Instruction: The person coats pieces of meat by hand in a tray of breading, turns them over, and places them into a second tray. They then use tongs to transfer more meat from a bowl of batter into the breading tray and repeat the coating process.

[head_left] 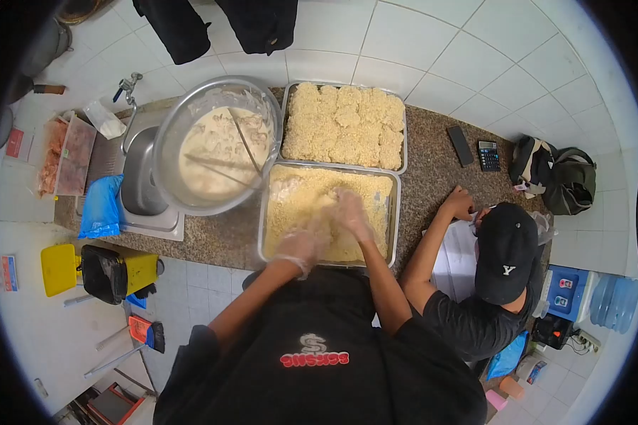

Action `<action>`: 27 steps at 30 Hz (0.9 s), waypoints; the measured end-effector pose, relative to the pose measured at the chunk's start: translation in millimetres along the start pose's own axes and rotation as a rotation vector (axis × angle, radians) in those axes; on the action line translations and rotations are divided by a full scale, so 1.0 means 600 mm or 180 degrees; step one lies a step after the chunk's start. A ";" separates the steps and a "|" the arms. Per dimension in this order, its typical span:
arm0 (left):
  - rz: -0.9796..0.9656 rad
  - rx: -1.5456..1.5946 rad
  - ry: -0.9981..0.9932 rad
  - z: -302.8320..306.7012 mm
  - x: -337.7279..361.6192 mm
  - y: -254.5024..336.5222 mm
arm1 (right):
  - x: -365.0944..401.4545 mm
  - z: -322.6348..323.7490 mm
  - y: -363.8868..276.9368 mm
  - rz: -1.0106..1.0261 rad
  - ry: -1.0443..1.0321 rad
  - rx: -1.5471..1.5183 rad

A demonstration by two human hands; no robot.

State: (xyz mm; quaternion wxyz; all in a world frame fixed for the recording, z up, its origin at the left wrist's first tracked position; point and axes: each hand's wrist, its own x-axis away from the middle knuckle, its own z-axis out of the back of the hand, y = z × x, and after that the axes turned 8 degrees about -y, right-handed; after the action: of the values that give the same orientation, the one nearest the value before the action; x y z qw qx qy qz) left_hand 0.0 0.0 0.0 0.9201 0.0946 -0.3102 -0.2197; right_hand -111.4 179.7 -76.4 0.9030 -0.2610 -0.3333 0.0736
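Both my hands wear clear plastic gloves and work inside a metal tray of pale breadcrumbs (365, 185). My left hand (299, 248) is low over the tray's near left part, its fingers smeared by motion. Slightly higher and to the right, my right hand (351, 211) reaches down to the crumbs, its fingertips blurred and partly hidden. Whether either hand grips a piece, I cannot make out. A pale, wet-looking piece (285, 190) lies in the tray's upper left corner. Behind it, a second tray holds crumb-coated pieces (344, 124) packed closely together.
On the left, a large metal bowl (164, 173) of whitish batter holds pieces and long utensils, overlapping the sink (145, 159). A person in a black cap (505, 248) leans on the counter at right, over papers. A phone (460, 146) and calculator (488, 156) lie beyond.
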 end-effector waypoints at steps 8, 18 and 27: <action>0.1208 0.0768 0.1165 -0.002 0.012 -0.045 | 0.177 0.093 -0.095 0.0876 0.0941 -0.0866; 0.1450 0.0345 0.0381 0.044 0.033 -0.037 | 0.176 0.084 -0.065 0.0613 0.0763 0.0306; 0.0548 0.0836 -0.0730 -0.058 -0.073 -0.023 | 0.064 -0.159 0.075 0.0106 0.0692 0.0969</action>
State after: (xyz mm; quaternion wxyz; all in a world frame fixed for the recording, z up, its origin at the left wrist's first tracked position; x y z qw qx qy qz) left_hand -14.4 9.0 -55.0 0.8738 0.1613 -0.4460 -0.1072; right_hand -18.7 189.8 -139.6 0.9614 -0.1333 -0.2144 0.1096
